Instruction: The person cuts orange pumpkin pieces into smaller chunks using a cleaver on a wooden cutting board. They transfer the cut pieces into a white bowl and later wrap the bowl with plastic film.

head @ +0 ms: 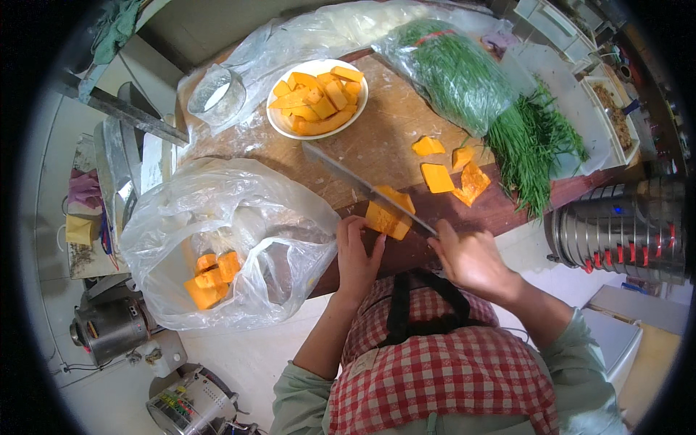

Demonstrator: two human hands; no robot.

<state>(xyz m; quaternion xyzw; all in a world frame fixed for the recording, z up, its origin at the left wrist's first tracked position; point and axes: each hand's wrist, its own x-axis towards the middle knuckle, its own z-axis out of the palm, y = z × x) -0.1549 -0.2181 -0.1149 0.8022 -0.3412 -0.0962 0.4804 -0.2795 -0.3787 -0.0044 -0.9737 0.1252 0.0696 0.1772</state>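
My right hand [473, 261] grips the handle of a large kitchen knife [348, 176]. Its long blade points away to the upper left and lies across a thick orange pumpkin piece [389, 217], near the table's front edge. My left hand [359, 253] holds that piece by its near left side, fingers beside the blade. Several smaller pumpkin pieces [437, 178] lie to the right of the knife. Beyond the blade, a white bowl [276, 120] is heaped with pumpkin chunks [321, 103]. At left, more pumpkin chunks [209, 285] sit in a clear plastic bag [217, 185].
Bagged green chives [451, 70] and loose chives [524, 147] cover the wooden table's [391, 98] right side. A floury round container [217, 95] stands back left. Stacked metal steamers [614, 231] rise at right. A metal bar [138, 111] juts in at left.
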